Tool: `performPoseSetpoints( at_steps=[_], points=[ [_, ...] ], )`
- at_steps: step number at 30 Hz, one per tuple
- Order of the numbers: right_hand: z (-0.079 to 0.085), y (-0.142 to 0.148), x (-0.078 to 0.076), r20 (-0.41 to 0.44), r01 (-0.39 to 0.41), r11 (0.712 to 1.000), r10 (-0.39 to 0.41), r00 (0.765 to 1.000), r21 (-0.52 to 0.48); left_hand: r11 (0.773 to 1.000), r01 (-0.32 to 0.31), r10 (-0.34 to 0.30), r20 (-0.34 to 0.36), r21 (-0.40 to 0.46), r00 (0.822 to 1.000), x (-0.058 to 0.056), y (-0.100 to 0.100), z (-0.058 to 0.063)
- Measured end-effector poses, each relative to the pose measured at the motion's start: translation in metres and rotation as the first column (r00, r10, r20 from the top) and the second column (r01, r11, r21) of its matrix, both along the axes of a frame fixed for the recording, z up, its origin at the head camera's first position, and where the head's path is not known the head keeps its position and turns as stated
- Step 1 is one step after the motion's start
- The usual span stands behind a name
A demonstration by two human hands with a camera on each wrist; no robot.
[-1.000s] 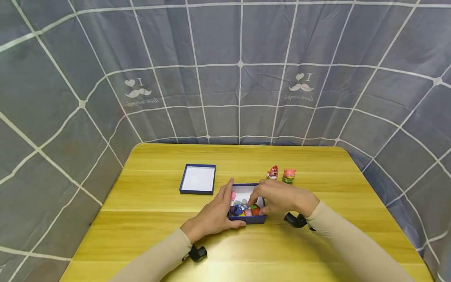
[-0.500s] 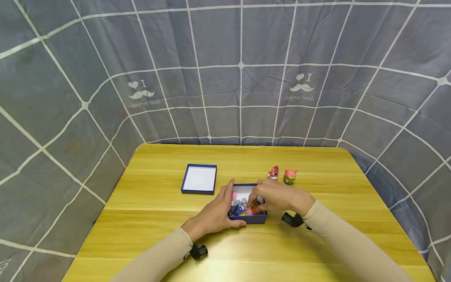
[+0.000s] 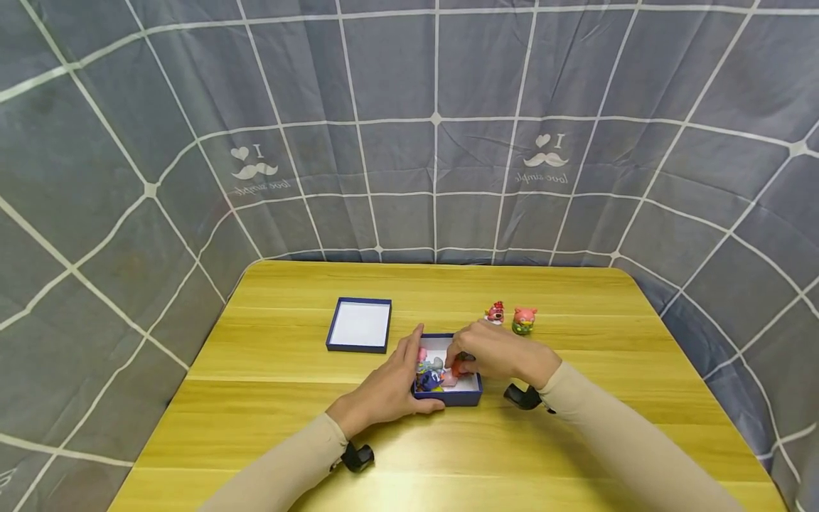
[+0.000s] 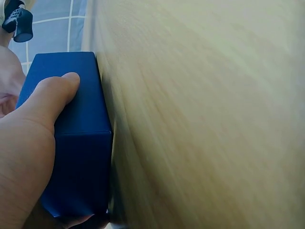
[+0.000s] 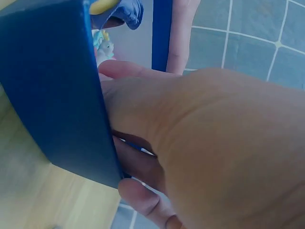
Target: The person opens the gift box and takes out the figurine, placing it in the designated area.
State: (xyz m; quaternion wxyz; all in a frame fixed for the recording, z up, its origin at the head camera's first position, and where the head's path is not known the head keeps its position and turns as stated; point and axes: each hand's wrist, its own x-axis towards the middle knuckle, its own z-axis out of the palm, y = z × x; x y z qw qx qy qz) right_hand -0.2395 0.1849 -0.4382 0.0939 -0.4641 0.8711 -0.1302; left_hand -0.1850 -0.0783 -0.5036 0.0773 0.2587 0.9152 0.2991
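Observation:
A small blue box with a white inside stands on the table, with several toy figurines in it, among them a dark blue one. My left hand holds the box at its left side, the thumb lying along the front wall in the left wrist view. Inside the box, my right hand pinches a red-orange figurine, mostly hidden by the fingers. In the right wrist view the box wall covers the fingertips.
A blue-rimmed lid with a white inside lies at the back left. Behind my right hand stand a pink-and-red figurine and a pink-and-green figurine. A grey checked curtain hangs beyond the wooden table.
The right hand has shifted slightly left inside the box, and the red-orange figurine has moved with it, away from the right front corner. My left hand keeps its hold on the box.

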Motion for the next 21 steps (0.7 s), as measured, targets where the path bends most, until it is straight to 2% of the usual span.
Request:
performPoseSetpoints(
  at_steps=[4, 13, 21],
  points=[
    [-0.0023, -0.0001, -0.0007, 0.027, 0.01, 1.0, -0.009, 1.0, -0.02, 1.0, 0.001, -0.001, 0.002, 0.002, 1.0, -0.0003, 0.0, -0.0004],
    [-0.0027, -0.0043, 0.002, 0.028, 0.002, 1.0, -0.001, 1.0, -0.022, 1.0, 0.007, -0.007, 0.0, 0.002, 1.0, 0.0013, -0.0009, -0.0007],
    [-0.0017, -0.0089, 0.0078, -0.061, 0.058, 0.995, -0.053, 0.997, 0.085, 1.0, 0.002, -0.002, 0.001, 0.0, 1.0, 0.0006, -0.0011, 0.0009]
  ],
)
